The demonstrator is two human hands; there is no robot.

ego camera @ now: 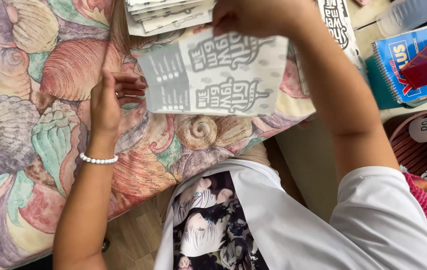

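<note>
Above a shell-printed cloth [48,130] covering the table: one thin, translucent printed sheet [213,75], rectangular, glossy, held flat. Right hand [253,17] pinches its top edge, fingers closed on it. Left hand [108,102], pearl-bead bracelet [98,160] at wrist, pinches the left edge between fingertips. Stack of similar sheets [168,15] lies beyond. Spiral-bound blue notebook [398,70] at right.

The scene is viewed by one head-worn camera, aimed steeply down and close; the hands [173,60] are seen across the upper frame, the wearer's white shirt [293,220] at the bottom.
</note>
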